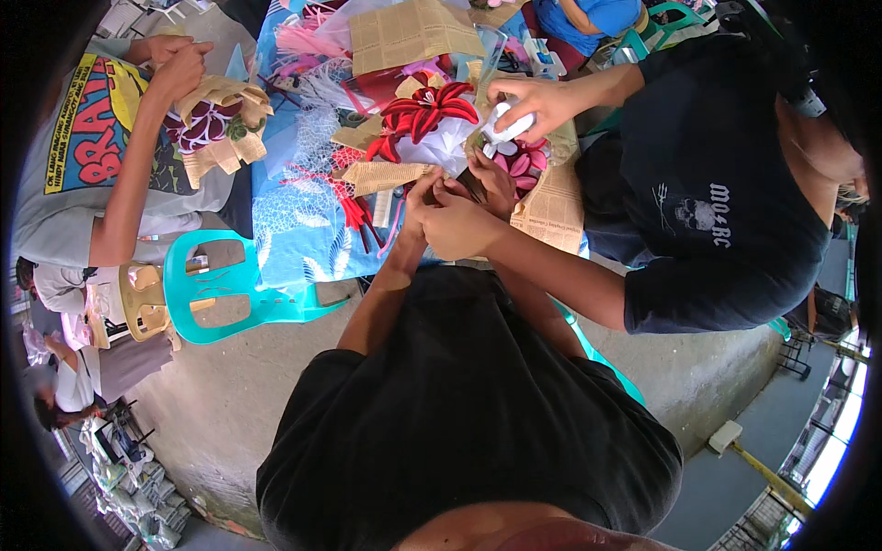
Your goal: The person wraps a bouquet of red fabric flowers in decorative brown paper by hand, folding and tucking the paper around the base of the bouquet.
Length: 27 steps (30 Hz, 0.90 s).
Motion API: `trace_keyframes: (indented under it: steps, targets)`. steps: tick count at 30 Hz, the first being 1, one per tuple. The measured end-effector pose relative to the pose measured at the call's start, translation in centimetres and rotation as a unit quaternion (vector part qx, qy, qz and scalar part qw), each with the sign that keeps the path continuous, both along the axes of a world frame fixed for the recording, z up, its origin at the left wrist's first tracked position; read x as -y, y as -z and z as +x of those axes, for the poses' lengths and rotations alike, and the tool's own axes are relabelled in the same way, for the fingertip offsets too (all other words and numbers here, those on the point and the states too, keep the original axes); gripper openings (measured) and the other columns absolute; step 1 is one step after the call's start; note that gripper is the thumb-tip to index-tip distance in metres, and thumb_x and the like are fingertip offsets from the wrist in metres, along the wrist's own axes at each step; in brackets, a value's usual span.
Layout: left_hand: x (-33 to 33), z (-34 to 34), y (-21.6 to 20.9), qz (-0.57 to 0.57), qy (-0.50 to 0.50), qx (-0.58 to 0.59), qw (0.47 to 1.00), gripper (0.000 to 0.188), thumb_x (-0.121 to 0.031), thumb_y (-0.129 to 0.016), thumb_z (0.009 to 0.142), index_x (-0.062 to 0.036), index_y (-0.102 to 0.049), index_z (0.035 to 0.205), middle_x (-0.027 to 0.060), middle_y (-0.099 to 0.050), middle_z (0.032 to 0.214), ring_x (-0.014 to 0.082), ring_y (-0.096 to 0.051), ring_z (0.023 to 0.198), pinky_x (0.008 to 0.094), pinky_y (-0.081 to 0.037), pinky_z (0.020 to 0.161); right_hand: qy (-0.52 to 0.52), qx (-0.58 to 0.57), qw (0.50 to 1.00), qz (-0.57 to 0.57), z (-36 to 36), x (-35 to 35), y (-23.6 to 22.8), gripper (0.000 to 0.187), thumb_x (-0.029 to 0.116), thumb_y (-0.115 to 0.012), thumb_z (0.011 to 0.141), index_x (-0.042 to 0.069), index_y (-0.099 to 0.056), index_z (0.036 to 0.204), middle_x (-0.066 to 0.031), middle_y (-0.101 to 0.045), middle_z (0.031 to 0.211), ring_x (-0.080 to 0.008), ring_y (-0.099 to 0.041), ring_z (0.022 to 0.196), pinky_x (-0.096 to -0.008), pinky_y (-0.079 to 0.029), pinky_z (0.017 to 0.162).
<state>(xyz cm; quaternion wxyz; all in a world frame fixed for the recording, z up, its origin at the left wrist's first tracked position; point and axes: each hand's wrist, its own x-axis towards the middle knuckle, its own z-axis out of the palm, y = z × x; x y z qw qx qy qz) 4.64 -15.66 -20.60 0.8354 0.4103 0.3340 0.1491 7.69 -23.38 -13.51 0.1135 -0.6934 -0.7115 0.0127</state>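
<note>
In front of me is a bouquet of red flowers (pixel 432 110) with pointed petals, wrapped in white tissue (pixel 445 147) and brown newsprint-patterned paper (pixel 390 176). My left hand (pixel 418 204) is closed around the lower end of the wrapping. On its other side my right hand (pixel 496 186) is closed on the same bouquet, its fingers partly hidden. A co-worker's hand (pixel 464 225) overlaps mine at the base. The co-worker's other hand (pixel 533 106) holds a small white rounded device (pixel 511 123) against the bouquet's right side.
Pink flowers (pixel 524 170) lie by the bouquet on newsprint paper (pixel 556 197). Red fuzzy stems (pixel 356 216) and white netting (pixel 308 207) cover the blue tablecloth (pixel 340 262). At left a person holds a maroon-flowered bouquet (pixel 204 124). A teal chair (pixel 211 317) stands below.
</note>
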Motion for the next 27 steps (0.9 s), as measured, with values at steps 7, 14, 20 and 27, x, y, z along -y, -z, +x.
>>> trace_keyframes:
  steps: [7,14,20,27]
  targets:
    - [-2.3,0.6,-0.8,-0.28,0.155,0.119,0.94,0.017,-0.022,-0.052,0.085,-0.0057,-0.057,0.083,0.0043,-0.059,0.073,0.0149,-0.057,0.066,0.0275,-0.045,0.06,0.015,-0.088,0.996,0.004,1.5,0.9,0.7,0.011,0.011,-0.056,0.064,0.003,-0.055,0.073,-0.0105,-0.051,0.077,-0.0251,-0.054,0.073,-0.0352,-0.043,0.078]
    - [-1.8,2.0,-0.7,-0.114,0.148,0.16,0.969,0.012,-0.017,-0.056,0.082,-0.0073,-0.059,0.074,0.0011,-0.058,0.07,0.0106,-0.054,0.064,0.0262,-0.042,0.059,0.007,0.069,0.99,0.122,5.5,4.3,-0.9,0.014,0.011,-0.055,0.075,0.003,-0.058,0.087,-0.0091,-0.057,0.091,-0.0248,-0.054,0.086,-0.0313,-0.044,0.08]
    - [-1.8,3.0,0.1,-0.093,0.166,0.161,0.968,0.013,-0.019,-0.052,0.083,-0.0073,-0.057,0.082,0.0012,-0.058,0.076,0.0115,-0.055,0.071,0.0288,-0.042,0.065,0.445,-0.224,0.789,0.359,2.4,1.7,5.8,0.033,0.022,-0.065,0.077,0.001,-0.058,0.102,-0.0106,-0.057,0.104,-0.0234,-0.053,0.098,-0.0317,-0.043,0.083]
    - [-1.3,2.7,-0.5,-0.095,0.111,0.169,0.975,0.016,-0.015,-0.055,0.081,-0.009,-0.057,0.065,-0.0007,-0.055,0.065,0.0089,-0.05,0.06,0.0255,-0.037,0.055,0.426,-0.234,0.785,0.385,1.3,1.4,3.4,0.035,0.023,-0.068,0.075,0.005,-0.059,0.104,-0.0114,-0.059,0.102,-0.0243,-0.054,0.096,-0.0317,-0.043,0.083]
